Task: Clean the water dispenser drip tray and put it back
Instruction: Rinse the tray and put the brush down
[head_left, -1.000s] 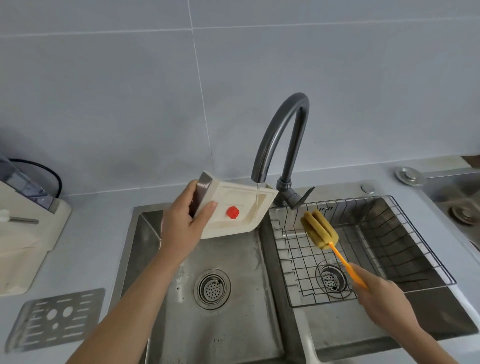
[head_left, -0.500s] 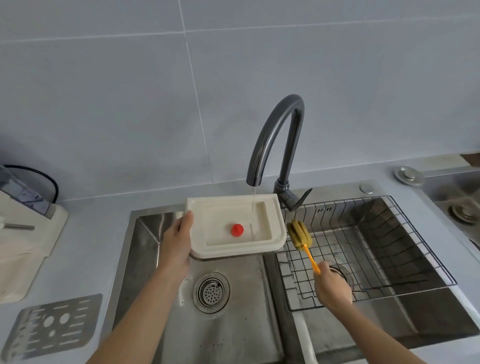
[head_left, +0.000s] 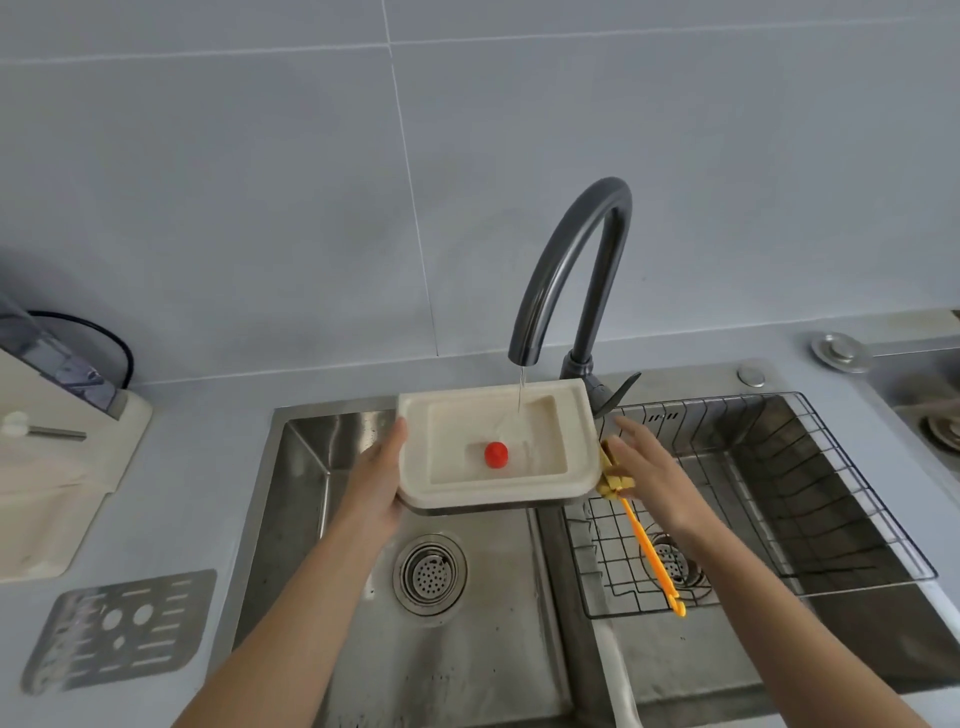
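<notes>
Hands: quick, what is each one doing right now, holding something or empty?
Left hand: closed on the cream rectangular plastic drip tray under the tap stream.
Right hand: open, holding nothing, above the yellow sponge brush.

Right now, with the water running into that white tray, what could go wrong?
1. The drip tray is held by the left hand only, at one edge; as water from the faucet fills it, it might tip and spill.
2. The sponge brush lies loose on the wire rack; the right hand might knock it.
</notes>
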